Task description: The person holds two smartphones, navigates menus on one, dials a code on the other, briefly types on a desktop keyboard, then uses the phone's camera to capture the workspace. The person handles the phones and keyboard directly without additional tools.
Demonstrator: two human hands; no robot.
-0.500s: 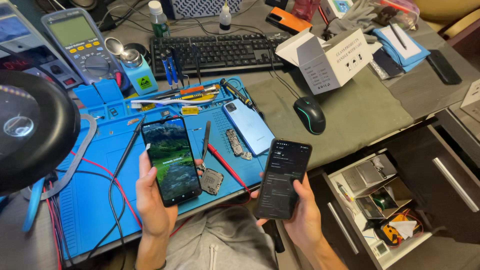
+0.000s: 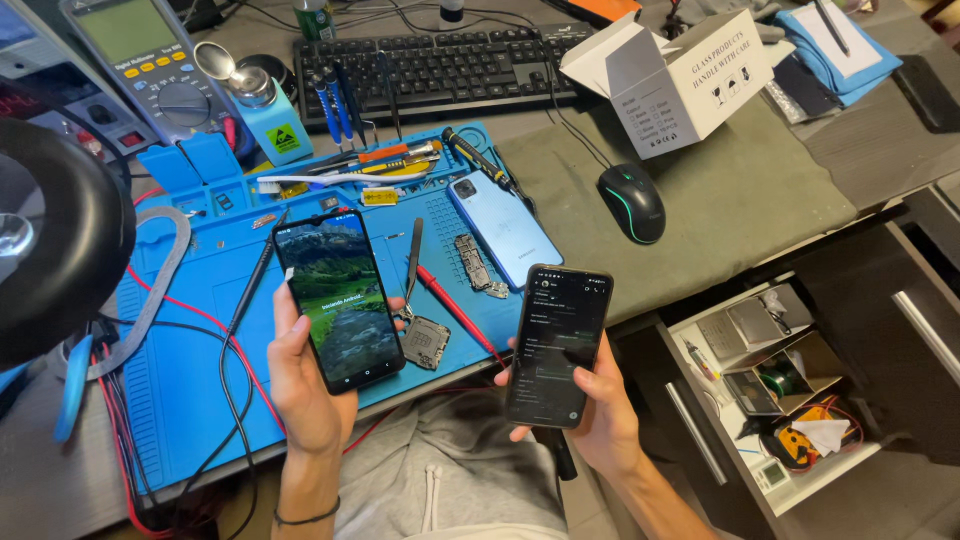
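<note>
The left hand (image 2: 305, 385) gripped a lit phone (image 2: 338, 298); the right hand (image 2: 600, 415) clasped a dark-screened phone (image 2: 557, 345). Holding both level over the blue mat (image 2: 180, 370) seemed wise.

2 glossy glass-faced phones (image 2: 338, 298) (image 2: 556, 345); matt blue rubbery mat (image 2: 180, 370); white cardboard box (image 2: 680, 85); grey cloth cover (image 2: 730, 205).

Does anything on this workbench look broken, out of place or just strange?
Yes: loose circuit boards lie bare on the blue mat, beside a light blue phone lying face down. A drawer hangs open, cluttered. The left hand and right hand each hold a lit phone, both intact.
</note>
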